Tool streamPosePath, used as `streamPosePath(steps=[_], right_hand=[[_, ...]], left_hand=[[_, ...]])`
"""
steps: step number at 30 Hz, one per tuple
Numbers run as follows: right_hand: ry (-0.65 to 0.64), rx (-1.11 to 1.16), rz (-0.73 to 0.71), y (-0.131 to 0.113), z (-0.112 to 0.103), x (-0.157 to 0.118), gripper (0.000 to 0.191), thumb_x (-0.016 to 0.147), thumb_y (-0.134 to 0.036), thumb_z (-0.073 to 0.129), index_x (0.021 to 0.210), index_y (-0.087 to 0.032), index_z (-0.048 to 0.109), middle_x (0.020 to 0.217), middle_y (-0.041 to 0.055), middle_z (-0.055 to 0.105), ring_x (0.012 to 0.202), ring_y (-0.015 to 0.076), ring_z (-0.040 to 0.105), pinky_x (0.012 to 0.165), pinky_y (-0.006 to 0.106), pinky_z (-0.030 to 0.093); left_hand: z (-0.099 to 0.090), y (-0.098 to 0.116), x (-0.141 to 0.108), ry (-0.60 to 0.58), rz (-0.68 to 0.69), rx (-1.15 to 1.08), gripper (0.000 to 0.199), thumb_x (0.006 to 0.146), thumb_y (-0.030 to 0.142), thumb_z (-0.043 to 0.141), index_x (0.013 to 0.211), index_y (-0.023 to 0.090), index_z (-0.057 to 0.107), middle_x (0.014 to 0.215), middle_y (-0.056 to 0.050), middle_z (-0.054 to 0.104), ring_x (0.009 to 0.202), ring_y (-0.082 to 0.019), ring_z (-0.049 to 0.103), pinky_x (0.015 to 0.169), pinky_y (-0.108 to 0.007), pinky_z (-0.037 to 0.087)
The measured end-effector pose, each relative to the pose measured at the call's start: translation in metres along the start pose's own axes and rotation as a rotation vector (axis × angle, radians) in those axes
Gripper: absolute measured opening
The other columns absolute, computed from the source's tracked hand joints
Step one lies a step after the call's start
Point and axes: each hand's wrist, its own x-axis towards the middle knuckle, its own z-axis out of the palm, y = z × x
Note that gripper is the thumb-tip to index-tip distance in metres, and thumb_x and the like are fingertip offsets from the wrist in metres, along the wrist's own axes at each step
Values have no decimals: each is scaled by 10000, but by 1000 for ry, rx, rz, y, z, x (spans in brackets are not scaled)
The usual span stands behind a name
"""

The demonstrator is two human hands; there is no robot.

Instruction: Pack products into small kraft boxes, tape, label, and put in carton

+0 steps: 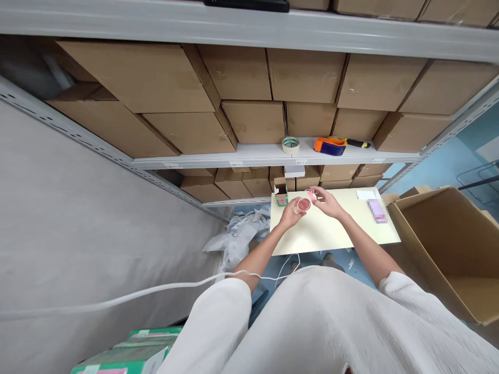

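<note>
Partly hidden or unclear things on and around the tabletop (312, 236)
The left hand (290, 214) hid part of the pink cup (303, 204), and the pinkish piece (312, 195) in the right hand (328, 203) was too small to identify. Near the tabletop's right edge, a purple item (377, 211) was blurred into squares; at its far left corner, the bottom of the green box (281, 199) lay out of sight. Beyond the right edge, the view cut off the large carton (448, 228); its top cut a black object (247, 4). The shelf labels (301, 162) were too small to read.
</note>
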Motion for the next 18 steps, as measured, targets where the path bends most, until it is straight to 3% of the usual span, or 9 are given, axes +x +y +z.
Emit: streamPosePath(steps=[3, 7, 11, 18], right_hand=[[44, 102, 121, 9, -2, -1, 487, 927, -462, 639, 1361, -247, 686, 1405, 108, 734, 1256, 279, 665, 1027, 464, 601], [61, 197, 229, 16, -6, -1, 500, 970, -566, 559, 1277, -220, 748, 1317, 114, 768, 1212, 298, 690, 998, 474, 615], [30, 275, 263, 21, -9, 0, 543, 1000, -534, 423, 1283, -215, 759, 1207, 107, 794, 1137, 283, 727, 972, 456, 626], [39, 169, 285, 27, -10, -1, 621, 996, -612, 398, 1298, -200, 751, 1189, 110, 786, 1000, 254, 748, 930, 434, 634]], left_hand=[[-1, 0, -1, 31, 5, 9, 669, 740, 151, 887, 1366, 242, 667, 1454, -114, 678, 1373, -335, 634, 1202, -512, 494], [-1, 2, -1, 52, 14, -4, 642, 746, 153, 883, 1344, 245, 671, 1428, -113, 689, 1345, -333, 648, 1174, -500, 513], [-1, 7, -1, 60, 19, -13, 629, 735, 149, 886, 1323, 240, 680, 1407, -116, 695, 1325, -338, 653, 1155, -503, 522], [0, 12, -2, 39, 20, -20, 617, 744, 159, 886, 1319, 241, 678, 1389, -108, 700, 1311, -330, 656, 1151, -505, 523]])
